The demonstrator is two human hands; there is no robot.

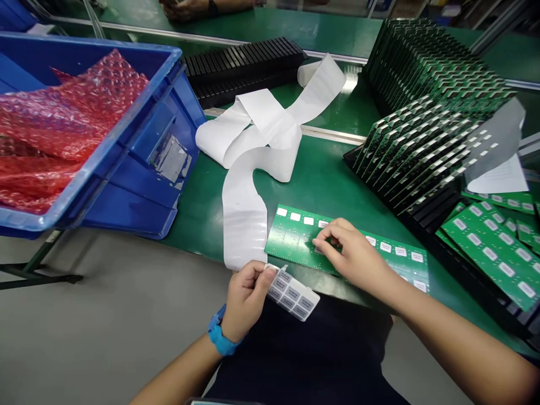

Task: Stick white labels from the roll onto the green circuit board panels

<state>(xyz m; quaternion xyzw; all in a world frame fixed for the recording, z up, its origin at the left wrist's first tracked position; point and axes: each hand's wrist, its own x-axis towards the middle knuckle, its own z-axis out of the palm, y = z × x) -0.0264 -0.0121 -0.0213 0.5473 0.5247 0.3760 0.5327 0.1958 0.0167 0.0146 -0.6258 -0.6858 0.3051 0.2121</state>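
Note:
My left hand [247, 295], a blue band on its wrist, is closed in a pinch on a strip of small white labels [293, 293] at the table's near edge. A long white backing ribbon [244, 216] trails from there up across the green table. My right hand [352, 253] rests on a long green circuit board panel [291, 236], fingers bent together and pressing at one spot on it. White labels [295, 216] sit in a row along the panel's far edge. Whether a label is under the fingertips is hidden.
A blue crate [139, 169] with red bubble wrap [59, 129] stands at the left. Black racks full of green boards [426, 129] fill the right, with labelled panels [489, 247] beside them. Black trays [244, 64] lie at the back. Another person's hands [185, 8] show at the top.

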